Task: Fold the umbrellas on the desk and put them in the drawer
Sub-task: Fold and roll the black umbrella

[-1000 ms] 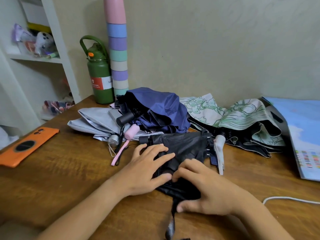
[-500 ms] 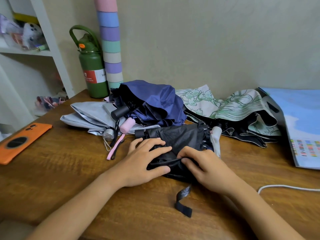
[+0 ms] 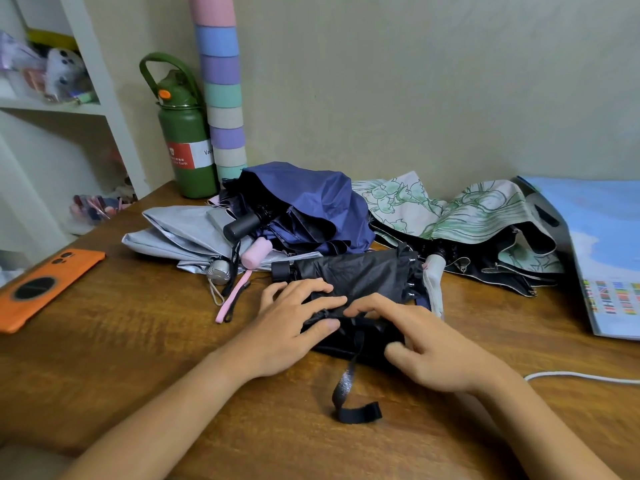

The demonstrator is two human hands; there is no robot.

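Left hand [image 3: 294, 323]: palm down, forearm coming in from the lower left; fingers spread flat over the left part of the black umbrella [image 3: 356, 282], thumb pressed on the fabric near the middle. It presses rather than closes around anything.
Right hand [image 3: 426, 344]: palm down, forearm from the lower right; fingers curled onto the gathered fabric, thumb tucked at the near edge, pinching the folds.
Hands together: fingertips nearly meet over the umbrella's middle.
Black umbrella: lies on the table [image 3: 138, 358] just in front of the pile, handle end to the left; its strap [image 3: 349, 393] trails loose toward the near edge.
Other umbrellas: navy umbrella [image 3: 311, 206], grey umbrella [image 3: 180, 233] and floral umbrella [image 3: 478, 216] lie unfolded behind it, by the wall.
Left side: orange phone [image 3: 45, 285] flat on the table; green bottle [image 3: 183, 140] upright by the wall.
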